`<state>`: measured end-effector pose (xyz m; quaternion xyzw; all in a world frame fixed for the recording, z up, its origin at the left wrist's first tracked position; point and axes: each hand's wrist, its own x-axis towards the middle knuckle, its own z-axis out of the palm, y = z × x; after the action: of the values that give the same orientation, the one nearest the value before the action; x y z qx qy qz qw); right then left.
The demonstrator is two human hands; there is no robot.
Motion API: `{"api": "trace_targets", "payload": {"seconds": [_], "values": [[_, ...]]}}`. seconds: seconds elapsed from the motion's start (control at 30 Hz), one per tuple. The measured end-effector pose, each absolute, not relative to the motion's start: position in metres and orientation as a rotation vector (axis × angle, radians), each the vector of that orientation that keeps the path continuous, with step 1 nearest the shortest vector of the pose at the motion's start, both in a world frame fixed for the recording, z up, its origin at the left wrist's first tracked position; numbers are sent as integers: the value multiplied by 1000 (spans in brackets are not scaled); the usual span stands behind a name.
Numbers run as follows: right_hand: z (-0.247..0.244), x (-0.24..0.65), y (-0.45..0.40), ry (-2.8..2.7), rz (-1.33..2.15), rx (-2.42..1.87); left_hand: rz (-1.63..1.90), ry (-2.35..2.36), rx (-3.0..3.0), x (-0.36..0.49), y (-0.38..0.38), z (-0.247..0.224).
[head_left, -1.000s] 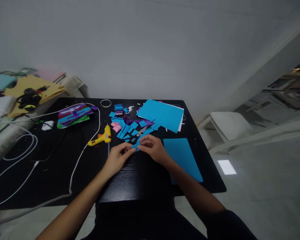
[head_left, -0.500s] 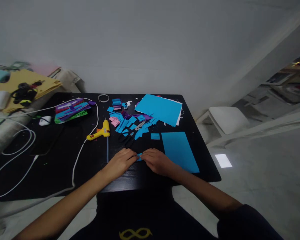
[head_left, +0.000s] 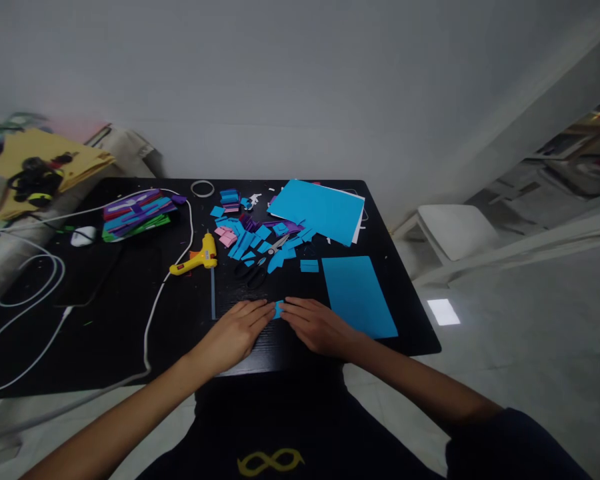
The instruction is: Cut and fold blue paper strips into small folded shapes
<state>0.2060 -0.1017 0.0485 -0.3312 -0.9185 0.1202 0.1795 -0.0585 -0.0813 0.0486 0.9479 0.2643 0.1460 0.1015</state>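
Near the front edge of the black table, a small piece of blue paper (head_left: pixel 279 309) lies between my two hands, its ends covered by the fingertips. My left hand (head_left: pixel 240 328) rests over its left end, fingers stretched flat. From the other side my right hand (head_left: pixel 316 325) presses on its right end, fingers also extended. Just beyond the hands lie black-handled scissors (head_left: pixel 256 270), blades among blue paper cuttings (head_left: pixel 244 245). A small creased blue piece (head_left: pixel 309 266) is beyond my right hand. The large blue sheet (head_left: pixel 359 293) lies to the right, partly beneath my right wrist.
A yellow glue gun (head_left: pixel 197 256) with a glue stick stands left of the scissors. White cables (head_left: pixel 150 327) cross the table's left side. Coloured paper strips (head_left: pixel 140 213), a mouse (head_left: pixel 83 236) and a dark phone lie there. More blue sheets (head_left: pixel 320 208) are at the back, a white stool (head_left: pixel 455 230) right.
My fingers have flattened out from a more curled hold over the small blue paper, and more of it shows. The whole view has shifted slightly.
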Motion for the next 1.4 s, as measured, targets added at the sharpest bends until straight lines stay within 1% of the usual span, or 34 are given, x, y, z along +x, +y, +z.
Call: {"api": "trace_targets", "payload": {"seconds": [0.63,0.77,1.13,1.4], "values": [[45,205,-106,-2645,339,-997,411,999,2797,-56,-104,39],[43,206,-106,-2651,362,-1001,445,998,2735,-55,-104,39],[38,206,-105,-2703,250,-990,509,1010,2685,-54,-103,35],[37,206,-103,-2679,306,-1003,511,1020,2703,-53,-104,37]]}}
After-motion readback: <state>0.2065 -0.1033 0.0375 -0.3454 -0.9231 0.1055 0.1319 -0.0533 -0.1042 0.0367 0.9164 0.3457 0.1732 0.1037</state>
